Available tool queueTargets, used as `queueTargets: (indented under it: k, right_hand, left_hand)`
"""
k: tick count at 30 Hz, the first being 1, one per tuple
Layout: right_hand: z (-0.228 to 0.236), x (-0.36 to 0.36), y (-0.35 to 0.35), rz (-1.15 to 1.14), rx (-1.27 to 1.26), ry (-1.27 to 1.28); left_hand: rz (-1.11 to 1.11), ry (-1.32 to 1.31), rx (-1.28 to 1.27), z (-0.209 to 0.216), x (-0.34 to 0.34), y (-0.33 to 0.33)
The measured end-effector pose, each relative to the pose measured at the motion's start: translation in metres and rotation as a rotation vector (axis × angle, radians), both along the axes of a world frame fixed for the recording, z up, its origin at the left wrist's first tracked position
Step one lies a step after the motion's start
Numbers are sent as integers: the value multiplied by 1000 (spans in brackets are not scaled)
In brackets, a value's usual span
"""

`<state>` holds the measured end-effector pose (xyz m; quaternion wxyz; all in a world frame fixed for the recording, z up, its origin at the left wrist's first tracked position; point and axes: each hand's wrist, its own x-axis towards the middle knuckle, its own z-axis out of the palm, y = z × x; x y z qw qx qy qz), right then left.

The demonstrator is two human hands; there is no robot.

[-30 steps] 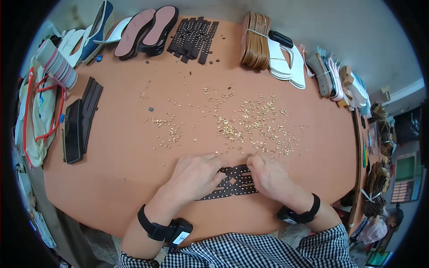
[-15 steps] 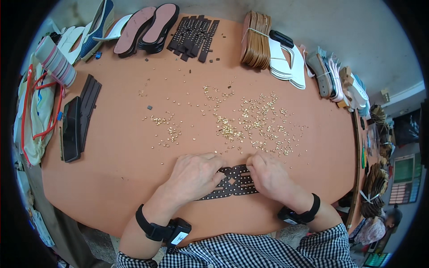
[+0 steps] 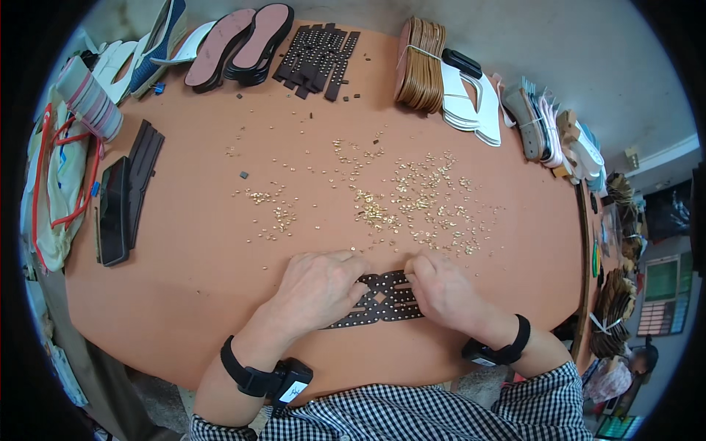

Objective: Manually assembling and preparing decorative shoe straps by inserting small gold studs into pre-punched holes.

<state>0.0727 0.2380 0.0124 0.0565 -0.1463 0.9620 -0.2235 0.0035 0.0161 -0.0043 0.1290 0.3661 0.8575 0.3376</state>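
orange-brown surface (image 3: 184,323), filling most of view! pink-topped soles (image 3: 259,44) up at far left. now left hand (image 3: 318,290), fingers curled, gripping left part of dark studded strap (image 3: 379,314); right hand (image 3: 443,290) pinching its right part. strap between them, near surface's close edge, diamond cutout showing. tiniest: gold studs (image 3: 375,212), scattered loose beyond hands.

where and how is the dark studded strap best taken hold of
Probably pinch the dark studded strap by the middle of its near edge, coming from the person's side: it looks thin and flat, and that edge shows uncovered, while the left hand and right hand overlap its ends.
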Motion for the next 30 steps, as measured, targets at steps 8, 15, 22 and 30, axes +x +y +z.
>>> queueTargets:
  k: [8,15,22,30]
  right_hand:
    - [-4,1,-4,-20,6,65]
    - [-7,4,-8,-2,150,101]
    - [-3,-1,-3,-17,49,69]
    - [2,1,-7,58,127,41]
  left_hand:
    - [12,-13,-2,-2,1,1]
    - [9,1,-1,-1,0,1]
    - [11,3,8,-3,1,-1]
    - [-11,-29,-71,3,-1,0]
